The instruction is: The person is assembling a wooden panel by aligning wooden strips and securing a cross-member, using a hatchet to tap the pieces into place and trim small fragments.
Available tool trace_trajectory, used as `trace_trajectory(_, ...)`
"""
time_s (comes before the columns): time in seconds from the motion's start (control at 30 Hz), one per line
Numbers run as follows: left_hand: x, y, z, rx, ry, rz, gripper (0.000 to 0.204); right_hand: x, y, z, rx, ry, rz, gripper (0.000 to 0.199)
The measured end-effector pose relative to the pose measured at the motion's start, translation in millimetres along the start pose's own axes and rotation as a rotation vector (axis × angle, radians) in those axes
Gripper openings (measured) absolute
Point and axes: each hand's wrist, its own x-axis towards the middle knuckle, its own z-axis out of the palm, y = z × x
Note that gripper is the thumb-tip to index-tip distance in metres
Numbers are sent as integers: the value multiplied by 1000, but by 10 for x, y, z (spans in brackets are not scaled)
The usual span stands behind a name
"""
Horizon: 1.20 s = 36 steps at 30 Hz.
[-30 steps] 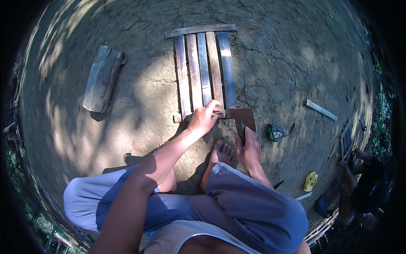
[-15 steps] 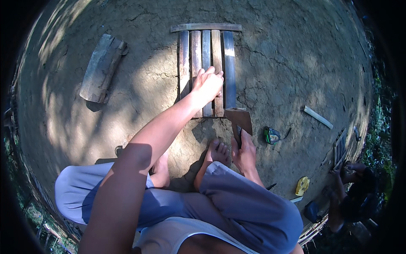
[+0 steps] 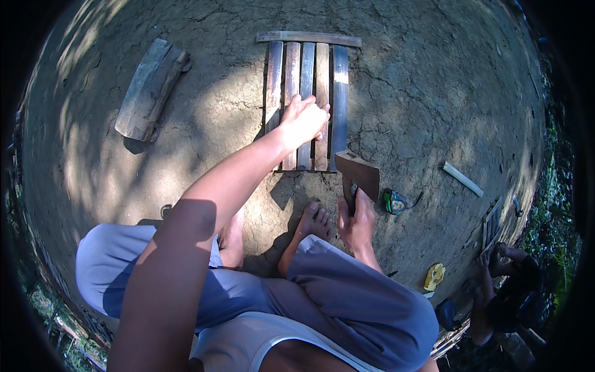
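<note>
Several grey wooden slats (image 3: 339, 99) lie side by side on the cracked earth, with a cross slat (image 3: 310, 38) along their far ends. My left hand (image 3: 304, 118) reaches forward and rests on the middle slats, fingers curled over one of them. My right hand (image 3: 356, 223) is low beside my bare foot (image 3: 313, 222), closed around the handle of a broad-bladed chopping knife (image 3: 359, 173) whose blade stands next to the near ends of the slats.
A thick weathered plank (image 3: 149, 90) lies at the left. A green tape measure (image 3: 395, 201) sits right of the blade, a pale stick (image 3: 462, 178) farther right, a yellow object (image 3: 435, 276) lower right. Another person (image 3: 514, 291) crouches at the right edge.
My left hand has moved forward from the near ends of the slats up onto their middle. The right hand and the blade have stayed in place.
</note>
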Motion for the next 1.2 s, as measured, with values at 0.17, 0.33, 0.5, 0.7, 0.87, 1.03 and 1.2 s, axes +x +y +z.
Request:
trace_trajectory(0.17,-10,105,-142,-56,-137,-57,52,-27,99,23,29,-20,62,52)
trace_trajectory(0.33,-78,27,-32,-125,-81,-36,64,-252,233,71,80,0,256,59)
trace_trajectory(0.5,-56,40,-28,-95,-106,-53,64,-493,406,-5,4,-151,278,55)
trace_trajectory(0.7,-42,65,-83,-19,-100,12,63,-431,179,110,-126,-300,252,42)
trace_trajectory(0.87,-71,49,-121,-8,-133,8,63,-304,114,236,-112,-341,301,43)
trace_trajectory(1.03,-51,47,-126,-49,-146,-22,64,-334,132,248,-94,-337,306,51)
trace_trajectory(1.2,-60,86,-140,-57,-159,-31,62,-375,133,261,-95,-293,278,51)
